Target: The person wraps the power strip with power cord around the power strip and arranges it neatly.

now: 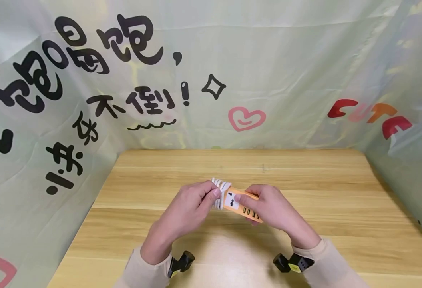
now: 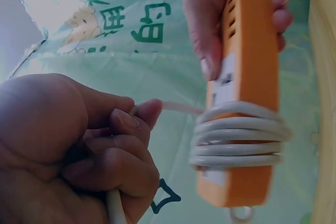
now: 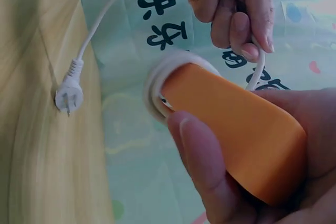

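An orange power strip (image 1: 239, 206) with several USB ports and a white label is held above the table by my right hand (image 1: 273, 206), thumb on the label side. White cord (image 2: 239, 135) is wound in several turns around its other end. My left hand (image 1: 187, 206) pinches the cord's loose length between thumb and fingers, just off the strip, as the left wrist view shows. Past that hand the cord runs on to a white plug (image 3: 69, 95) with metal pins, dangling in the right wrist view. In the head view the plug is hidden.
A wooden table (image 1: 142, 172) lies under both hands. Pale green cloth (image 1: 286, 60) with printed black characters and a pink heart stands behind it and along the sides. Black wrist cameras (image 1: 182, 262) sit at both cuffs.
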`<act>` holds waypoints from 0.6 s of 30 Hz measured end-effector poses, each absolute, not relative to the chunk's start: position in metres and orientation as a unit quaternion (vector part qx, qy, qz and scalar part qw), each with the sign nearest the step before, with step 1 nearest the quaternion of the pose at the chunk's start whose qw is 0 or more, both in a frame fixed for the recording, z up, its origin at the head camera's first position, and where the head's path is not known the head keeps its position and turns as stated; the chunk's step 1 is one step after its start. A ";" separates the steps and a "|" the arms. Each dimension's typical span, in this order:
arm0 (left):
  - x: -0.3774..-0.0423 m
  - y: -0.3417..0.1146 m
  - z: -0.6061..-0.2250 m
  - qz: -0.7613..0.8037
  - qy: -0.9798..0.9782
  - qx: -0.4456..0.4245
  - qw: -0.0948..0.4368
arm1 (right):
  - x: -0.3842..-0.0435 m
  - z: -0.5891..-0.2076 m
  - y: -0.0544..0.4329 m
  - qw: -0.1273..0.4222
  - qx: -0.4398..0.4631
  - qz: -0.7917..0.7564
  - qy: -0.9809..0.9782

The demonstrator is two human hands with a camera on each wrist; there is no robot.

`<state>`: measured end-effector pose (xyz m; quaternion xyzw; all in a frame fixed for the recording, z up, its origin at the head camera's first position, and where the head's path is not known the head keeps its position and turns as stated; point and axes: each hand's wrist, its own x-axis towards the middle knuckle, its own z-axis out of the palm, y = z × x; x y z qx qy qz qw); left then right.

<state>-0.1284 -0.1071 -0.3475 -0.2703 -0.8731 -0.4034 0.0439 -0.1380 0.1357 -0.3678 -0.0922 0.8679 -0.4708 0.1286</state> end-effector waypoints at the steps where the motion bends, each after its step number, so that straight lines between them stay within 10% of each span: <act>1: -0.128 -0.107 -0.348 -0.400 -0.874 -0.273 0.045 | -0.138 -0.367 0.136 0.122 -0.087 -0.474 0.868; 18: -0.127 -0.102 -0.347 -0.492 -0.826 -0.270 -0.052 | -0.140 -0.363 0.136 0.047 -0.020 -0.618 0.785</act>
